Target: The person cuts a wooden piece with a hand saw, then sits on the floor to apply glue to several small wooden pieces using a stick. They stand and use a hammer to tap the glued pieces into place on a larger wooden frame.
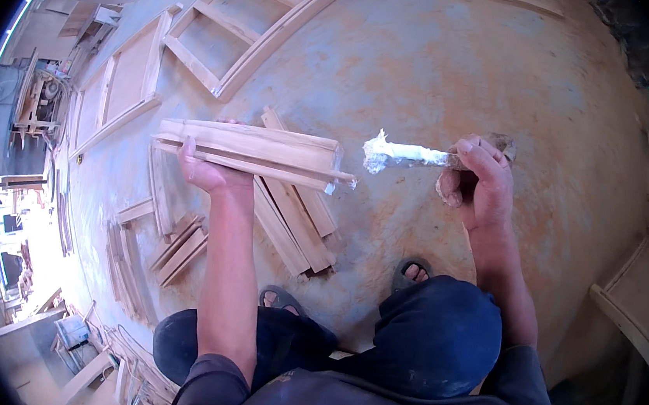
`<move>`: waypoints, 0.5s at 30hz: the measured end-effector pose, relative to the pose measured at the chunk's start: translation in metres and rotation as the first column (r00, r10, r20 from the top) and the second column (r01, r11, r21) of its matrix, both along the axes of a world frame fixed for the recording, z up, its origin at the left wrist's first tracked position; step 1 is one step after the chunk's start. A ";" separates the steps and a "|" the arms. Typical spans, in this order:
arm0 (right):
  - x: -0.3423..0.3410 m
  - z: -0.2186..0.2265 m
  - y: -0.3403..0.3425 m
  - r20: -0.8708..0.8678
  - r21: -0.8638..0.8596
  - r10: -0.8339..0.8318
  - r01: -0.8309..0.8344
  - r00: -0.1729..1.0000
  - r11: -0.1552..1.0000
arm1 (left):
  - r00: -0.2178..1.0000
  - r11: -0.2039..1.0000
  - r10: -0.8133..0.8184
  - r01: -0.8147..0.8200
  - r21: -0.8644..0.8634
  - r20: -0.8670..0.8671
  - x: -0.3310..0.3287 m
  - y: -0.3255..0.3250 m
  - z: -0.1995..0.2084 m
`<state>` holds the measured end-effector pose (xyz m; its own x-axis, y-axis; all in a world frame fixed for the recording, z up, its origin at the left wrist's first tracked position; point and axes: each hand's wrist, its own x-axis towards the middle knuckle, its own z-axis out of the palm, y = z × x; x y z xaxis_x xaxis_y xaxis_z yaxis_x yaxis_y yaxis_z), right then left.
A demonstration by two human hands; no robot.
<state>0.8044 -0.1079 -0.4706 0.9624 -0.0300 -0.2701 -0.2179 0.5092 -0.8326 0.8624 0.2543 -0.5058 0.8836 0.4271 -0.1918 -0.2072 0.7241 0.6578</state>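
Observation:
My left hand (214,175) is closed around a grooved wooden rail (260,143), held crosswise above the floor. White paste, like glue, coats the rail's right end, where a narrow tip juts out. Off to the right, my right hand (487,179) pinches the handle end of a glue brush (415,155). Thick white glue covers the brush's shaft and its ragged head, which points left toward the rail's coated end. A gap separates the brush from the rail. What the brush head is made of is hidden under the glue.
Beneath the rail, several loose wooden pieces (287,226) lie on the floor (447,66). Shorter pieces (181,247) are stacked at the left. A ladder-like wooden frame (240,26) and another frame (122,77) lie farther off. A wooden panel (636,291) stands at the right.

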 end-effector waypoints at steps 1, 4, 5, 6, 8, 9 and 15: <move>0.002 -0.002 0.000 0.016 -0.040 0.019 -0.018 1.000 0.999 | 0.999 1.000 -0.008 0.008 0.003 0.038 0.001 0.001 -0.002; 0.003 0.001 0.013 -0.072 -0.150 0.031 -0.042 0.997 0.988 | 0.997 1.000 -0.024 0.025 -0.005 0.076 0.002 0.000 -0.006; 0.002 -0.003 0.011 -0.080 -0.125 0.071 -0.080 0.994 0.989 | 0.997 1.000 -0.026 0.027 -0.009 0.073 0.003 -0.001 -0.007; 0.002 -0.008 0.007 -0.086 -0.100 0.110 -0.118 0.990 0.988 | 0.998 0.999 -0.009 0.012 -0.042 0.060 0.005 0.000 -0.009; 0.001 -0.019 -0.001 -0.084 0.053 0.153 -0.149 0.985 0.987 | 0.999 0.994 0.029 -0.025 -0.106 0.033 0.012 0.004 -0.016; -0.001 -0.023 -0.005 -0.077 0.179 0.153 -0.137 0.985 0.974 | 0.999 0.996 0.010 -0.008 -0.088 0.030 0.011 0.006 -0.021; -0.004 -0.066 -0.035 -0.204 0.527 0.078 0.042 0.976 0.849 | 0.938 0.994 0.105 -0.087 0.067 -0.331 0.031 -0.012 -0.045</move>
<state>0.8001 -0.1433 -0.5364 0.8802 0.1907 -0.4347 -0.3692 0.8506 -0.3743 0.8932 0.2428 -0.5505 0.7270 0.5237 -0.4441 -0.0369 0.6756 0.7363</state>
